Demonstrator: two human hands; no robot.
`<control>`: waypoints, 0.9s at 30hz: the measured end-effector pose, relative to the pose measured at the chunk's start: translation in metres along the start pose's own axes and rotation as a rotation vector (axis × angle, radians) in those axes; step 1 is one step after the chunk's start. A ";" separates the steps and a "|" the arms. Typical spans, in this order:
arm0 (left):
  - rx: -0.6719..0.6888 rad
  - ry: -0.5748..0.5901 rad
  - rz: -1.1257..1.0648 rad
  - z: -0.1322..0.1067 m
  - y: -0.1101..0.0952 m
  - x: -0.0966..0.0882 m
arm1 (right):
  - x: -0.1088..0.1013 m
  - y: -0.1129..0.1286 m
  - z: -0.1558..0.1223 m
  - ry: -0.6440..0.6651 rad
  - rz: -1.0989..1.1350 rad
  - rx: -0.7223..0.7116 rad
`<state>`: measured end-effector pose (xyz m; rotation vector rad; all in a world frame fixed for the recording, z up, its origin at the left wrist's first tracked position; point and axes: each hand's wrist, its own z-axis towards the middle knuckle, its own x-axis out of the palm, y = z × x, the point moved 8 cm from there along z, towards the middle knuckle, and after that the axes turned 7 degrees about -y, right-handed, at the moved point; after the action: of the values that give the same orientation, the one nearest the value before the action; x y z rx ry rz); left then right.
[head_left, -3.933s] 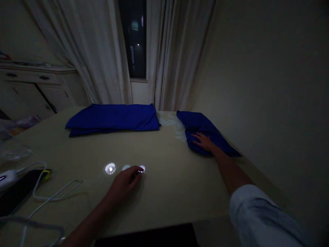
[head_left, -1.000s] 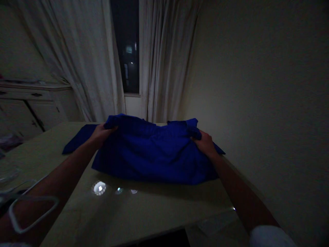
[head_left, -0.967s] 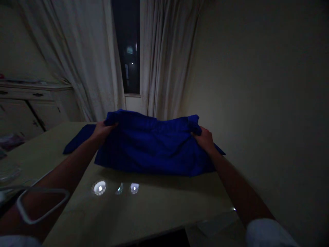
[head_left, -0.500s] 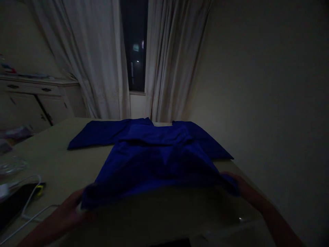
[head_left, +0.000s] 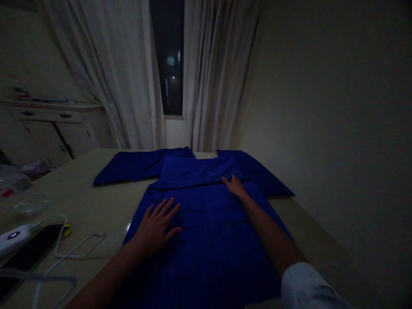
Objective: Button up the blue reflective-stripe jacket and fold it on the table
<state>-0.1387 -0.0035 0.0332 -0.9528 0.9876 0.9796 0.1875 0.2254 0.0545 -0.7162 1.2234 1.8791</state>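
Observation:
A dark blue jacket (head_left: 206, 249) lies spread over the table, its two sleeves (head_left: 128, 167) reaching out to the left and right at the far end. A crosswise fold runs over its upper part, and two pocket-like slits show below that. My left hand (head_left: 156, 227) is over the left half of the jacket, palm down with fingers spread. Farther off, my right hand (head_left: 234, 186) touches the cloth at the fold, thumb apart from the fingers. Neither hand grips anything that I can see.
On the left of the table (head_left: 77, 199) are a black phone (head_left: 38, 244), a white device (head_left: 14, 238), a looping white cable (head_left: 77, 246) and a clear plastic item (head_left: 30, 204). Curtains (head_left: 128, 77) and a cabinet (head_left: 54, 128) stand behind; a wall (head_left: 337, 150) rises at right.
Both hands have let go of the jacket's raised near edge. That part now lies down toward me, and my hands have moved inward and forward onto the cloth.

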 end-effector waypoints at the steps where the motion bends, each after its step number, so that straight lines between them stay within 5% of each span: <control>1: 0.009 0.000 0.000 -0.003 0.006 0.009 | 0.012 0.000 0.010 -0.013 -0.010 0.046; 6: 0.020 -0.005 -0.047 -0.022 0.025 0.027 | 0.033 -0.005 0.029 -0.060 0.030 0.157; 9: -0.009 -0.037 -0.072 -0.023 0.024 0.024 | 0.027 -0.001 0.034 -0.096 0.129 0.160; 12: -0.016 -0.051 -0.098 -0.020 0.021 0.022 | 0.014 0.027 0.053 -0.148 0.203 0.129; 15: -0.021 -0.046 -0.103 -0.020 0.021 0.022 | 0.005 0.099 0.085 -0.221 0.323 0.034; 18: -0.029 -0.033 -0.098 -0.021 0.020 0.021 | 0.025 0.211 0.109 -0.157 0.486 -0.172; 20: -0.032 -0.029 -0.094 -0.022 0.020 0.019 | 0.054 0.295 0.103 0.070 0.752 -0.450; 22: -0.034 -0.029 -0.093 -0.022 0.019 0.017 | 0.083 0.351 0.079 0.335 0.953 -0.658; 24: -0.036 -0.030 -0.094 -0.022 0.018 0.016 | 0.109 0.362 0.057 0.458 0.949 -0.714; 27: -0.029 -0.035 -0.096 -0.021 0.017 0.016 | 0.136 0.301 0.048 0.322 0.546 -0.577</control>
<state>-0.1559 -0.0158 0.0093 -0.9948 0.8923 0.9294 -0.1410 0.2362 0.1142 -1.1025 1.1454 2.7091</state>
